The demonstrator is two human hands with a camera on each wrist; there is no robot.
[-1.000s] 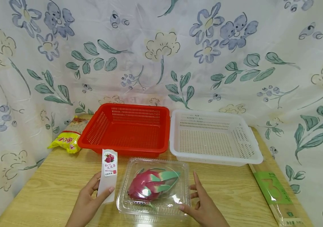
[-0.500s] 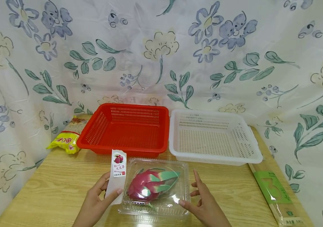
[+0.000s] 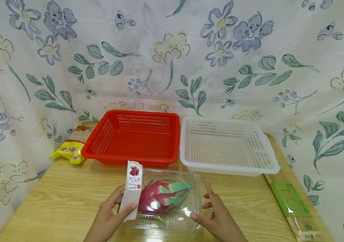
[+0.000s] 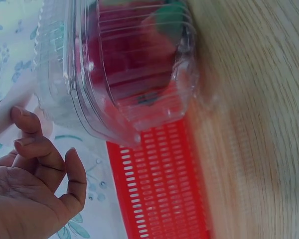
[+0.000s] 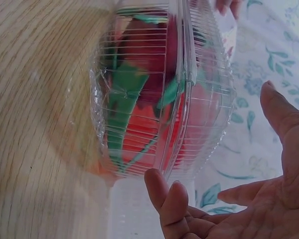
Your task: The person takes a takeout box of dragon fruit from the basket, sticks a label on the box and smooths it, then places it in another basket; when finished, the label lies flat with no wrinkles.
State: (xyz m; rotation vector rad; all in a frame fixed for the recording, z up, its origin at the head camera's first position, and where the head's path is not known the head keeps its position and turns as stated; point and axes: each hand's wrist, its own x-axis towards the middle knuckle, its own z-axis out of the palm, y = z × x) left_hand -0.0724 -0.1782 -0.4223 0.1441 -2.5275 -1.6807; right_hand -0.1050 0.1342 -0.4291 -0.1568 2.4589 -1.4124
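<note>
Left hand [image 3: 111, 215] pinches a white label strip [image 3: 132, 188] between thumb and fingers, strip upright, its top edge over the left rim of the clear clamshell box [image 3: 172, 220]. Box lies flat on the worktop [image 3: 57, 198] between both hands, lid closed, pink-green dragon fruit [image 3: 160, 196] inside. Right hand [image 3: 217, 218] is open, fingers straight, fingertips touching the box's right front corner, holding nothing. Beyond the hands: red basket [image 3: 135, 139] behind the left hand, white basket [image 3: 226, 144] behind the right, side by side and touching, both just past the box. Yellow snack bag [image 3: 70, 148] far left of the left hand, beside the red basket. Long clear-wrapped green packet [image 3: 293, 205] right of the right hand along the worktop edge. Floral cloth [image 3: 172, 60] backs everything. Nothing lies between the hands and the box.
</note>
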